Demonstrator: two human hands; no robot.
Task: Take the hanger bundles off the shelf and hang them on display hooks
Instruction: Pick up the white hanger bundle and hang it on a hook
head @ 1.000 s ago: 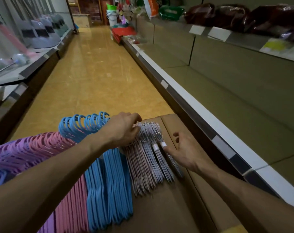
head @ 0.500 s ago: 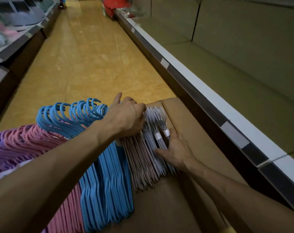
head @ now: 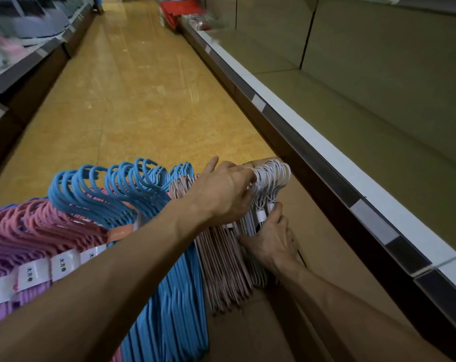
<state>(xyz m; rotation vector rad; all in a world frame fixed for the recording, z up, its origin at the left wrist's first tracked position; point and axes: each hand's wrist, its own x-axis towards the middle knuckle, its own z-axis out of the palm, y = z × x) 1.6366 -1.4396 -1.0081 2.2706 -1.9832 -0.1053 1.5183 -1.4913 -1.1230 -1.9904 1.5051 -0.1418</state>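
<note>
**Pale hanger bundle half-gripped, its neighbours ready to snag**

The bundle of thin pale lilac-white hangers [head: 270, 178] lies at the right end of a row of bundles on flattened brown cardboard [head: 326, 246], its hooks pointing away down the aisle. The left hand [head: 227, 194] reaches over the row with its fingers curled round the hook necks. The right hand [head: 272, 240] holds the bundle lower down, thumb against the white paper band [head: 261, 218]; its fingers are tucked under and cannot be seen.

The likeliest trouble is tangling. The dusty-pink thin hanger bundle [head: 221, 267] lies touching the pale one, and a lift could drag some of its hooks along. The band looks slight; if it slips, the hangers could splay and spill onto the yellow tiled floor [head: 148, 108]. The thick blue plastic hangers [head: 112, 189] press close on the other side and could be knocked.

No display hooks are in view. The olive shelf [head: 378, 142] on the right shows only bare boards. The pink and purple bundles run off the left edge, and the far shelving is blurred.
</note>
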